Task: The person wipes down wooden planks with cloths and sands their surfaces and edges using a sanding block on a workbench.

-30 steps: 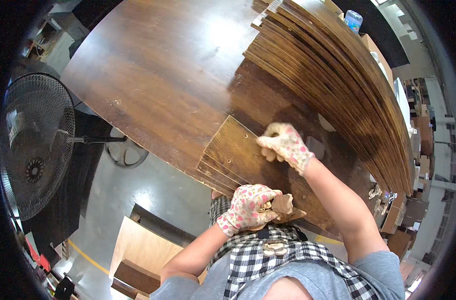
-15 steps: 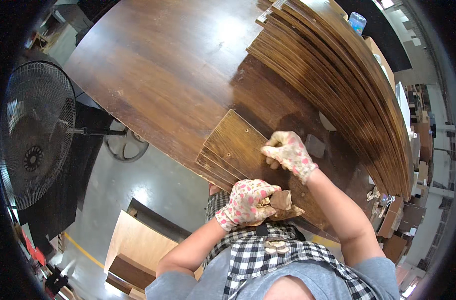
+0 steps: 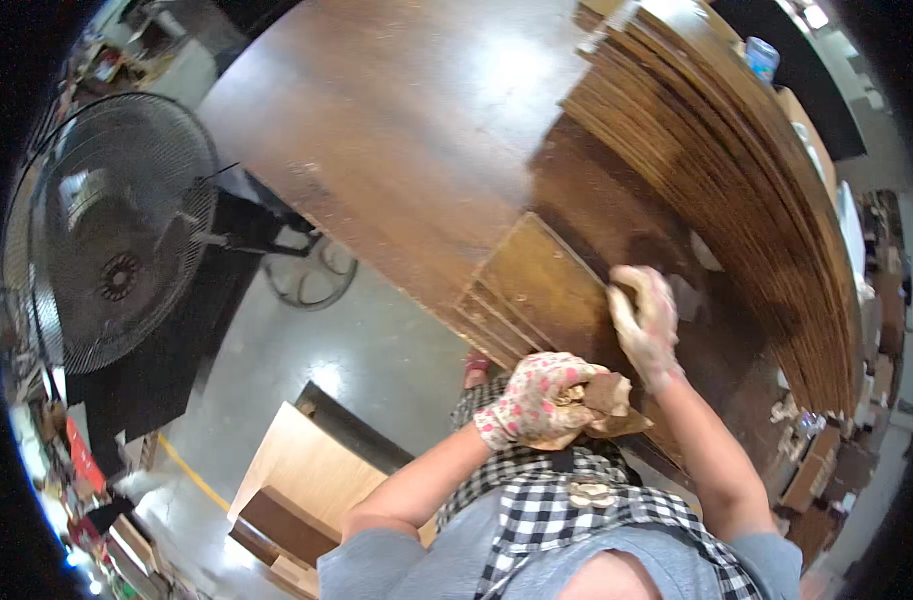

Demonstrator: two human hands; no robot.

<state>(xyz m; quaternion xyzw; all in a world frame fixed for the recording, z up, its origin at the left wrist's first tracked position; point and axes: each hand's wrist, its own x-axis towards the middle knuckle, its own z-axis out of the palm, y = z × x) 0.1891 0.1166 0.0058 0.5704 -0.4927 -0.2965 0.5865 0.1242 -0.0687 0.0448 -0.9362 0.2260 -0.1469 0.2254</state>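
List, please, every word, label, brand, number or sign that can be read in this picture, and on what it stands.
No text can be read.
Bluish container behind the stacked boards: any print is too small and blurred.
Fan hub: any marking is too blurred.
Flat board near the right hand: no lettering can be made out.

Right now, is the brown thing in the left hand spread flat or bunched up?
Bunched up. The brown bundle shows crumpled folds poking out of the closed left hand; its material, I can't tell.

Slight blur, glare on tabletop (image 3: 397, 170)
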